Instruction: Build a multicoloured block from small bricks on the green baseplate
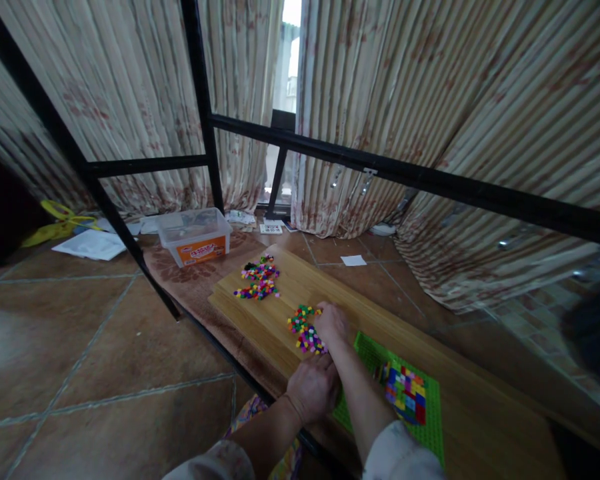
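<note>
My right hand (331,323) reaches forward onto a small pile of coloured bricks (303,328) on the wooden board (260,313); its fingers curl down into the pile and are hidden from me. My left hand (314,387) rests knuckles-up at the near edge of the board, fingers bent under, touching the corner of a green baseplate (430,420). A block of joined red, yellow, blue and green bricks (406,393) sits on that baseplate. A second, larger pile of loose bricks (260,280) lies farther along the board.
A clear plastic tub with an orange label (196,237) stands on the floor beyond the board. A black metal frame (330,155) crosses in front of striped curtains. Papers (91,245) and a yellow object (55,223) lie on the tiled floor at left.
</note>
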Available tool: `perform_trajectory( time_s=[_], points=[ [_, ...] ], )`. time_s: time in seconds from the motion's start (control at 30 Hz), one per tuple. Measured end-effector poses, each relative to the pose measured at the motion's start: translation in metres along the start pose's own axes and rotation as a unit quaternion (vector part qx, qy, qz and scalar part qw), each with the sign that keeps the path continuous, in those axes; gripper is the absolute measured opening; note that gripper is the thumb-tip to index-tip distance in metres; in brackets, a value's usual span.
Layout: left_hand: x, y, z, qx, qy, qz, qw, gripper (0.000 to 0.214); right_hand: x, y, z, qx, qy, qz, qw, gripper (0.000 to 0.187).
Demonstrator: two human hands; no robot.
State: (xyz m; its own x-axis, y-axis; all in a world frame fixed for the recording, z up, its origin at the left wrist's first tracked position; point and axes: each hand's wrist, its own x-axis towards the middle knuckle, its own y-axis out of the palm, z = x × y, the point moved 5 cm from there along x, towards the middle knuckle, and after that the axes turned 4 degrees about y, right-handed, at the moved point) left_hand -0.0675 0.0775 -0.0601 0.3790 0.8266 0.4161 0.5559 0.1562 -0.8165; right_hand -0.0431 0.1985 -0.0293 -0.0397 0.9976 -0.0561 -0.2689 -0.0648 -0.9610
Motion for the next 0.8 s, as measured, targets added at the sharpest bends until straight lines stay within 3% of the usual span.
perform_trajectory(
  time_s=[0.2, 0.43, 0.6, 0.8],
  points=[
    [0.0, 0.001, 0.003, -0.013, -0.007, 0.001, 1.0, 0.02, -0.009, -0.007, 0.004, 0.035, 0.015, -0.031, 0.999, 0.029],
    [-0.002, -0.001, 0.004, 0.0, -0.014, 0.002, 1.0, 0.017, -0.049, -0.054, 0.005, 0.153, -0.015, -0.106, 0.983, 0.032],
    [0.001, -0.008, 0.002, 0.003, 0.001, -0.012, 1.0, 0.015, -0.107, -0.072, -0.022, 0.438, -0.04, -0.116, 0.891, 0.024],
    [0.003, -0.009, 0.001, 0.059, 0.017, 0.008, 0.998, 0.015, -0.158, -0.07, -0.099, 0.529, 0.074, -0.129, 0.836, 0.03]
  ],
)
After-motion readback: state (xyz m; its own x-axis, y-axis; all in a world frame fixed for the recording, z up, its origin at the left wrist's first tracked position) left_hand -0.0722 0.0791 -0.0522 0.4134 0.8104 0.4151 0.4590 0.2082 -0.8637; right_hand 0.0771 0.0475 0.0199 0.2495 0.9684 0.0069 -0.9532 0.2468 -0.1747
